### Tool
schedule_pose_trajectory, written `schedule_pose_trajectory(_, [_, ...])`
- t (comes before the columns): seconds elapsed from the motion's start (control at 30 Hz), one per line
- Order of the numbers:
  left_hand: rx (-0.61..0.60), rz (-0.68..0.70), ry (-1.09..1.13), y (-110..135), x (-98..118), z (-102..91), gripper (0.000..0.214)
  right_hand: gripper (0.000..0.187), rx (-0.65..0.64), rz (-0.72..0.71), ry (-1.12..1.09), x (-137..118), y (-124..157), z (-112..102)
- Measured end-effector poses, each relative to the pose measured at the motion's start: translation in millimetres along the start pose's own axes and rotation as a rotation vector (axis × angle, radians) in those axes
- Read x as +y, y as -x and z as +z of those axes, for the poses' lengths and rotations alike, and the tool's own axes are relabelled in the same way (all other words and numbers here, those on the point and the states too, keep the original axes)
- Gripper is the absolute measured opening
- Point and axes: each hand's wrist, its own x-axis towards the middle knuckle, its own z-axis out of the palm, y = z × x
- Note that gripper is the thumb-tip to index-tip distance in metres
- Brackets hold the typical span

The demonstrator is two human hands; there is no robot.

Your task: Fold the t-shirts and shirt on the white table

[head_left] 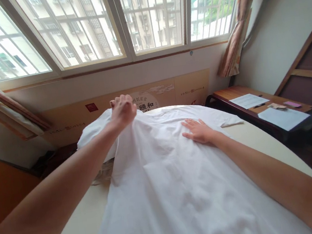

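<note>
A white T-shirt [165,169] lies spread over a pale round table [81,226], its collar end toward the window and its body reaching down toward me. My left hand [123,109] is closed on the shirt's left shoulder and lifts the cloth a little, with the fabric hanging in folds below it. Flat on the upper right of the shirt rests my right hand [198,130], its fingers spread. The right sleeve lies stretched out toward the table's edge. Under the left side of the shirt, some brownish-grey cloth [103,173] peeks out.
To the right stands a low wooden table [224,94] with paper sheets [248,101], a pen [259,105] and a pink item [292,104]. A folded wooden frame [310,69] leans by the wall. Beyond the table are a printed cardboard panel [191,79], curtains [233,51] and barred windows.
</note>
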Motion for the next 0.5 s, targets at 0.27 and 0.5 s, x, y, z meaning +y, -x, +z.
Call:
schedule_pose_trajectory(0.27, [-0.159,0.528,0.206,284.9,54.2,-32.4,0.059,0.082,0.0,-0.025,0.009,3.4,0.6,0.8])
schedule_pose_trajectory(0.5, [-0.076,0.536,-0.031,393.3,7.8,-40.8,0.092,0.08,0.007,-0.065,0.005,9.2,3.4,2.4])
